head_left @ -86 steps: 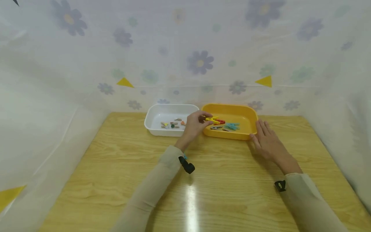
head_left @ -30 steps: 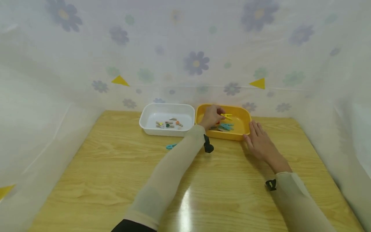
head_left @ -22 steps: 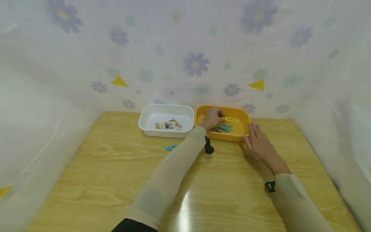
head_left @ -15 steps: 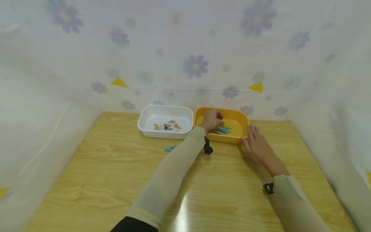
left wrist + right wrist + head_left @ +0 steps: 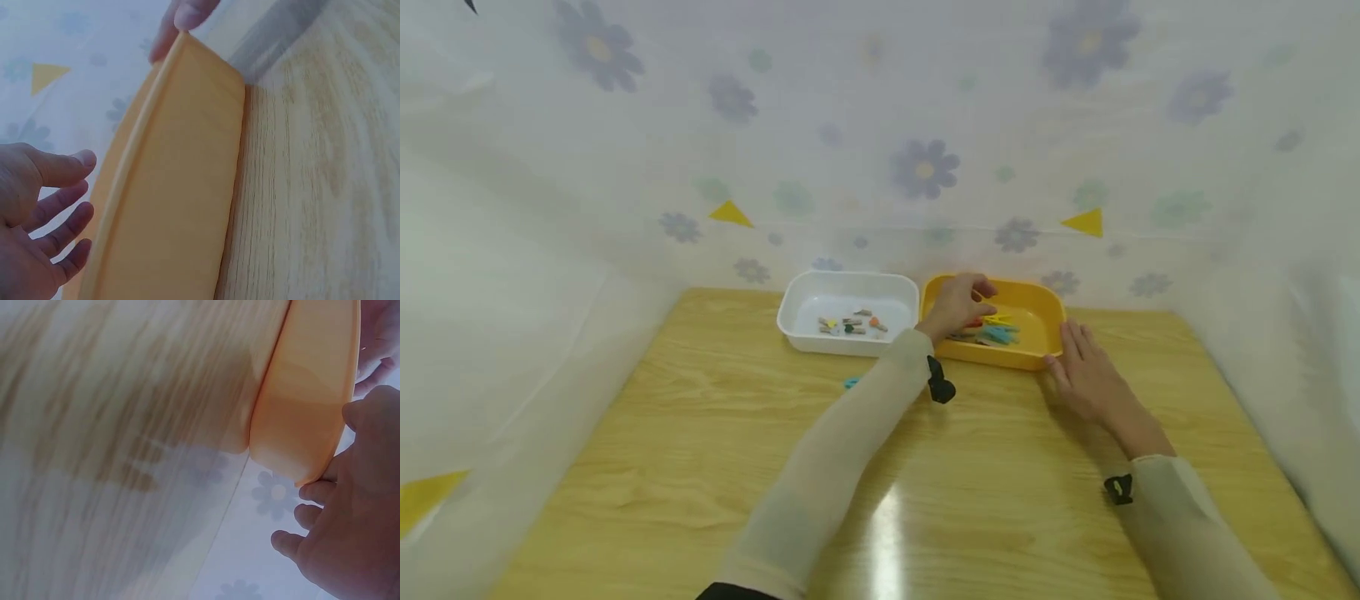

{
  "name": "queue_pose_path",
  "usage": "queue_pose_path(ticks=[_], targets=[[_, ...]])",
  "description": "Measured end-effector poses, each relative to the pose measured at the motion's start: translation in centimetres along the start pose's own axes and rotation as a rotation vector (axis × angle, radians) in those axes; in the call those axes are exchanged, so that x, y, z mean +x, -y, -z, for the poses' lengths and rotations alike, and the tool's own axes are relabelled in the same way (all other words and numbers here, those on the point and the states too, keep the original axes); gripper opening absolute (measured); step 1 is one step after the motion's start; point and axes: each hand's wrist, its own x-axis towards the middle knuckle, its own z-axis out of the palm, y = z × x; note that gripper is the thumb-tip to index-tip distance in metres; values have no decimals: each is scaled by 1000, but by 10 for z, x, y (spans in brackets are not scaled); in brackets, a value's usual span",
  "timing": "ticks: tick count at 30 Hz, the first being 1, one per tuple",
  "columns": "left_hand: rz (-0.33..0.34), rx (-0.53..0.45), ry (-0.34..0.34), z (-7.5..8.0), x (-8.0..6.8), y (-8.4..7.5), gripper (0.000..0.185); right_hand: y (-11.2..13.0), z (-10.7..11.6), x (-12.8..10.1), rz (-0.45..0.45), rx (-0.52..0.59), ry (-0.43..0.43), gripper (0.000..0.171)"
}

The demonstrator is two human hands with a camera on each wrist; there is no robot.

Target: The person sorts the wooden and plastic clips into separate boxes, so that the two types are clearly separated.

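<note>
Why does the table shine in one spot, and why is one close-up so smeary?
Head view: a white streak of glare lies on the table near the bottom. Right wrist view: the wood is motion-blurred into streaks beside the yellow tray. Left wrist view: sharper, the grain clear.

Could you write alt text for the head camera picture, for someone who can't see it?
A person's left hand reaches into a yellow tray of coloured clothespins while the right hand rests flat beside it on a wooden table. A white tray stands alongside.
</note>
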Motion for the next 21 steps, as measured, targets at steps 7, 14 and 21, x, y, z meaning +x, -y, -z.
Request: queue_pose_path(ticks=[7, 14, 21], targets=[[-52, -12, 14, 8, -17, -9, 33, -2, 2, 4, 14, 7, 9, 73], [-104, -70, -2, 15, -45, -12, 34, -4, 4, 2, 0, 21, 22, 73], [-121, -121, -46, 20, -78, -13, 31, -2, 4, 2, 3, 35, 29, 73]])
